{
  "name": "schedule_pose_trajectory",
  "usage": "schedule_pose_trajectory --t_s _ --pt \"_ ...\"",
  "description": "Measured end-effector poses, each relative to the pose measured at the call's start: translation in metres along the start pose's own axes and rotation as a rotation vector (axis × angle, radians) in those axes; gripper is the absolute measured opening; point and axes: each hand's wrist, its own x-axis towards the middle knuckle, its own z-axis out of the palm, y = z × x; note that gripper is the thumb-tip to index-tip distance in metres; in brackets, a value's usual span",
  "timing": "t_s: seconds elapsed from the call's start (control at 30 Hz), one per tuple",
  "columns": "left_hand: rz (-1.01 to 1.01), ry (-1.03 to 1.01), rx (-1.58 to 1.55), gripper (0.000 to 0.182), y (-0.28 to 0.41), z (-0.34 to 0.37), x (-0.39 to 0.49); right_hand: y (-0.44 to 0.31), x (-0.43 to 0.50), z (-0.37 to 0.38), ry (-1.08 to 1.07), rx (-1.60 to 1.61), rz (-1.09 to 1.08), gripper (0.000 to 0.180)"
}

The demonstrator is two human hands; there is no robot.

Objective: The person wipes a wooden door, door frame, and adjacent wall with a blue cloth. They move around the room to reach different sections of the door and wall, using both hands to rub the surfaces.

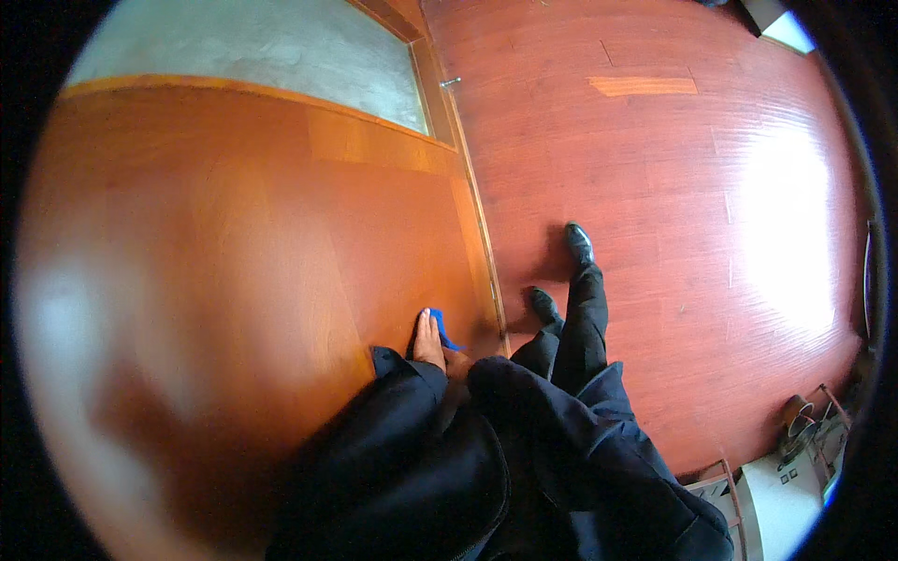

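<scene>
My left hand lies with straight fingers held together on a blue cloth, against a varnished wooden panel. Most of the cloth is hidden under the fingers. Close beside it, at the lower end of the cloth, is my right hand. The dark right sleeve and the left hand cover much of it, so its grip does not show. Both hands are near the panel's right edge, which carries a narrow lighter trim.
Beyond the panel is a grey, wood-framed surface, with a small metal fitting at the frame's edge. My black shoes stand on the reddish plank floor, which has a bright glare patch. A white-topped piece of furniture and clutter sit lower right.
</scene>
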Motion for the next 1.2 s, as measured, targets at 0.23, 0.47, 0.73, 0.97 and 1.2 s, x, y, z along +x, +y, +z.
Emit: schedule_pose_trajectory --t_s 0.23,0.47,0.73,0.97,1.2 --pt "0.205 0.054 -0.167 0.059 -0.006 0.013 0.064 0.011 0.049 -0.031 -0.031 0.143 0.216 0.066" --pt "0.264 0.04 -0.082 0.058 -0.084 -0.03 0.132 0.017 0.118 -0.085 -0.033 0.253 0.31 0.06" --pt "0.145 0.006 -0.127 0.057 -0.193 -0.055 0.2 -0.046 0.217 -0.159 0.092 0.253 0.29 0.048" --pt "-0.1 -0.027 -0.233 0.06 -0.276 -0.073 0.189 -0.145 0.239 -0.189 0.038 0.457 0.056 0.048" --pt "-0.287 0.056 -0.196 0.055 -0.294 -0.102 0.124 -0.193 0.192 -0.209 -0.071 0.075 -0.152 0.058"
